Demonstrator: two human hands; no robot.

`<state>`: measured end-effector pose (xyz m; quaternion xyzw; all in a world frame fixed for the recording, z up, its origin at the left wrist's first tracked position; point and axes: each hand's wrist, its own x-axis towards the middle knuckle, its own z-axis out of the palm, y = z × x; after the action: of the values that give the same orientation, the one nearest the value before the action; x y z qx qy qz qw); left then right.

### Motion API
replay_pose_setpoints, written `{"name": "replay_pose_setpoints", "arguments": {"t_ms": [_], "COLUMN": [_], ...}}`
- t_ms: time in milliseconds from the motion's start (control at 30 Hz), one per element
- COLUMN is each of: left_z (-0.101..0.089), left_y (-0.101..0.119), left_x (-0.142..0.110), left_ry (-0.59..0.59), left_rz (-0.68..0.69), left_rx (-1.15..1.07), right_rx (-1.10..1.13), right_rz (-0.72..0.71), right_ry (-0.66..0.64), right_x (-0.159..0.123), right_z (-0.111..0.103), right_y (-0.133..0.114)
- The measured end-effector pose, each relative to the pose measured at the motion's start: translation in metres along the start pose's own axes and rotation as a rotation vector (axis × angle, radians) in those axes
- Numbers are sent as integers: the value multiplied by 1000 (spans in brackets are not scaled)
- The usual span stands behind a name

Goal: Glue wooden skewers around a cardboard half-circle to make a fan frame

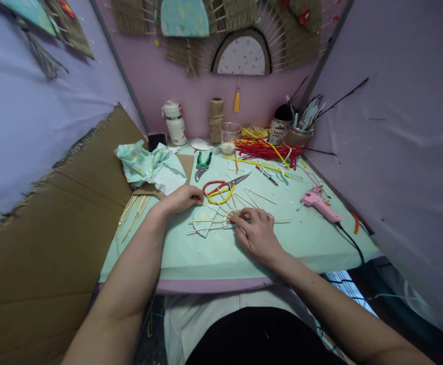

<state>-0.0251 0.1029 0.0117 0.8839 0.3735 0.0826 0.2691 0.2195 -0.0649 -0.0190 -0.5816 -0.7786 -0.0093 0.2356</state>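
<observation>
Thin wooden sticks [240, 202] fan out from a small brown cardboard piece [235, 218] on the table. My right hand [258, 230] rests over that piece, its thumb and fingers closed on it and hiding part of it. To the left, my left hand [185, 198] pinches the outer end of one wooden stick [211, 208] that points toward the cardboard. Beneath the sticks lies a patterned light fabric piece [203, 228]. Scissors [219, 191] with red and yellow handles lie just beyond, blades pointing right. A loose stick [261, 196] is behind my right hand.
Crumpled fabric [148, 165] and more sticks [134, 213] are at left, beside a large cardboard sheet [54, 213]. Green-handled pruners [202, 166], twine [216, 120], a plastic cup [229, 138], a white bottle [174, 123] and red pipe cleaners [267, 150] stand behind. A corded pink glue gun [320, 204] lies right.
</observation>
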Motion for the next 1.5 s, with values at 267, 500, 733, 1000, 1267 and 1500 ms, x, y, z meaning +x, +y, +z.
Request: {"name": "replay_pose_setpoints", "arguments": {"t_ms": [267, 500, 733, 1000, 1267, 1500], "left_z": [1, 2, 3, -3, -5, -5], "left_y": [-1, -2, -2, 3, 3, 4], "left_x": [0, 0, 0, -2, -4, -5], "left_ry": [8, 25, 32, -2, -44, -48], "left_rz": [12, 23, 18, 4, -30, -46], "left_rx": [8, 8, -4, 4, 28, 44], "right_rx": [-16, -33, -20, -17, -40, -19], "right_rz": [-2, -4, 3, 6, 4, 18], "right_ry": [16, 13, 2, -8, -18, -29], "right_x": [0, 0, 1, 0, 1, 1], "right_z": [2, 3, 2, 4, 3, 3], "right_y": [0, 0, -1, 1, 1, 1]}}
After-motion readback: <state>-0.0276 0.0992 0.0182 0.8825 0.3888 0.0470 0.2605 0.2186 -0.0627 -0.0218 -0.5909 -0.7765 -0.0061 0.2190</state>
